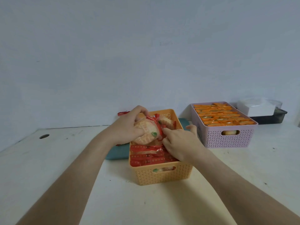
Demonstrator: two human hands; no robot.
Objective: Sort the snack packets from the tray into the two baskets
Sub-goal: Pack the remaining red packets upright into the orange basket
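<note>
An orange basket (164, 176) stands at the table's middle, holding several red snack packets (146, 153). My left hand (128, 127) grips a bunch of red-wrapped round snack packets (146, 132) above the basket's far half. My right hand (180, 142) pinches the red edge of that same bunch, its fingers inside the basket. A pink basket (230, 137) at the right is filled with several orange packets (222, 116). The teal tray (118, 153) lies mostly hidden behind the orange basket and my left arm.
A black tray with a white box (259, 108) stands behind the pink basket against the wall. A round hole (44, 136) is in the tabletop at the far left. One red wrapper (123, 113) shows behind my left hand.
</note>
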